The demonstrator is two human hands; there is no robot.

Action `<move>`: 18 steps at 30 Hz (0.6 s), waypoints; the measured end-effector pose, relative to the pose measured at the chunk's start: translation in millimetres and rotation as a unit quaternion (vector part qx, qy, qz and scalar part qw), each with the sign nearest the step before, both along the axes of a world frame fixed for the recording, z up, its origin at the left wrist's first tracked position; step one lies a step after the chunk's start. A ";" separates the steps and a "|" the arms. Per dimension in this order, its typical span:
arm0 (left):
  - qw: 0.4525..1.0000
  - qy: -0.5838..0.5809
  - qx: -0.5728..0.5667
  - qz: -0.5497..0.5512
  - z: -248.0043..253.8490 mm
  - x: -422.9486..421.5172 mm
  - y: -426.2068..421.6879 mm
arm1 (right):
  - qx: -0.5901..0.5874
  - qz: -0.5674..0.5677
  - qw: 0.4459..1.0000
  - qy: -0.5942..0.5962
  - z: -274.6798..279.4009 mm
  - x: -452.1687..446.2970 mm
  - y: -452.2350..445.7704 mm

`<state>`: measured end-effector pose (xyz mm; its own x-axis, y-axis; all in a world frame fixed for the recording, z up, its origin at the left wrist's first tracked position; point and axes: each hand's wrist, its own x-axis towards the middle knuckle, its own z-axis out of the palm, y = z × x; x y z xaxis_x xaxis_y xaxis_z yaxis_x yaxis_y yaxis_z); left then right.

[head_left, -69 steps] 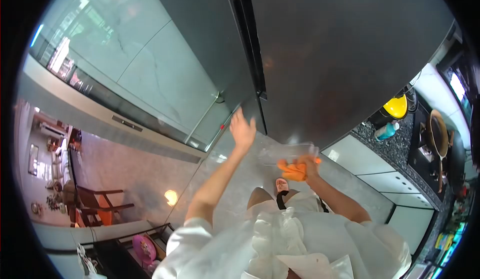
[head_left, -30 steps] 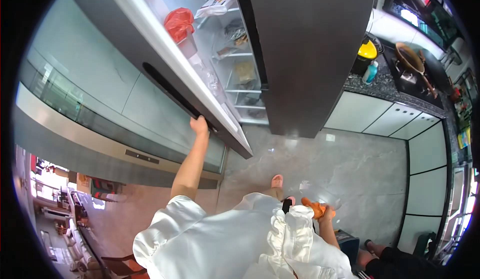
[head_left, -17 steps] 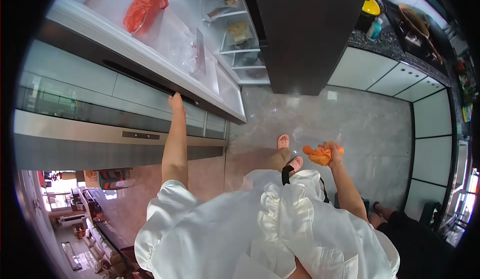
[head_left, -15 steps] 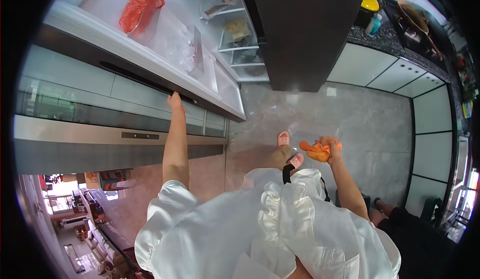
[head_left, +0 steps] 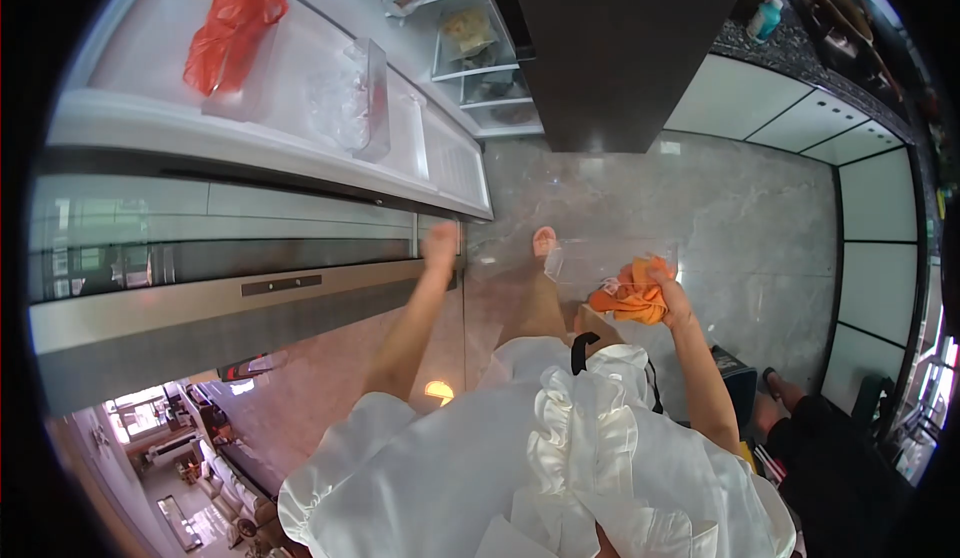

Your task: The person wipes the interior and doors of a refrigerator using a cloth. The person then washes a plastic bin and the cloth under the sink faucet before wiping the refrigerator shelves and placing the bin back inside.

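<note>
My left hand is off the fridge door, in front of the glass panels below its lower end. Motion blurs its fingers, so I cannot tell whether they are open. An orange cloth is bunched in my right hand, whose fingers are closed round it. Beside the cloth shows a clear plastic tray; how it is held is hidden. The fridge door stands open, with a red plastic bag and a clear bin on its inner side.
Fridge shelves hold several bagged items. The dark second door juts out ahead. White cabinets and a dark stone counter line the right side. At lower right, another person's dark-clothed leg is close to a dark bin.
My left hand has let go of the door handle and moved right, toward me. My right hand keeps the cloth, and the clear tray shows more plainly. The view has shifted.
</note>
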<state>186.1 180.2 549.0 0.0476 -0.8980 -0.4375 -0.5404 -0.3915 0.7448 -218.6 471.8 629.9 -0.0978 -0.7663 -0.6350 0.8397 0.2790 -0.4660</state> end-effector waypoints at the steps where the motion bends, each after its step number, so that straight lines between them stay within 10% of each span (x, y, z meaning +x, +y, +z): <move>1: 0.983 0.086 0.160 -0.024 26.9 -36.3 28.9 | 0.007 -0.003 1.000 -0.004 5.2 -1.3 -7.2; 11: 0.850 0.284 0.363 -0.255 13.8 -79.7 50.6 | 0.138 0.142 0.976 0.091 -67.9 -2.7 -135.9; 14: 0.871 0.281 0.363 -0.175 13.8 -66.7 49.6 | 0.098 0.085 0.979 0.159 -108.3 41.7 -185.9; 18: 0.896 0.288 0.327 -0.085 -18.3 -60.3 41.9 | 0.122 0.296 0.917 0.236 -135.7 114.1 -234.5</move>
<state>125.8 222.0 530.7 -0.4687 -0.4133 -0.7807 -0.2327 -0.7949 0.5604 -104.5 237.3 494.3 -0.0190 -0.6149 -0.7884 0.2279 0.7651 -0.6022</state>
